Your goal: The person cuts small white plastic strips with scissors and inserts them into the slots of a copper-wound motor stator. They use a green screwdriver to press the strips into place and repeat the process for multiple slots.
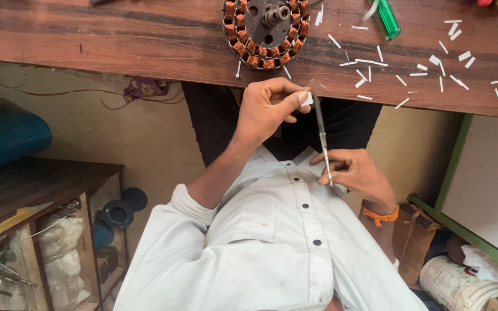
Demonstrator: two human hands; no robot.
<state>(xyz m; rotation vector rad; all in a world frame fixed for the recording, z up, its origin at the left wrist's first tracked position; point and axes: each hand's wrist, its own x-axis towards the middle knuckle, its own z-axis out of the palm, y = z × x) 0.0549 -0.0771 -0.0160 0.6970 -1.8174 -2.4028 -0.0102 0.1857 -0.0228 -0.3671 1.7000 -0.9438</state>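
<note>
Shiny metal scissors [321, 135], matt paper piece [306, 99], grained wooden table [116, 40].

We see copper-orange coils on a dark grey stator [265, 31], white paper strips [370, 62] across the streaked brown wooden bench [116, 40] — a green lighter [388, 19], an orange wristband [380, 216], a white shirt [272, 242].

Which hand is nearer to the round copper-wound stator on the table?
Left. The left hand holds a white strip just below the stator; the right hand, with scissors, is farther back.

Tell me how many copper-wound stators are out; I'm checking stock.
1: the stator lies on the wooden bench, partly cut off by the frame; others may sit outside view.
</note>
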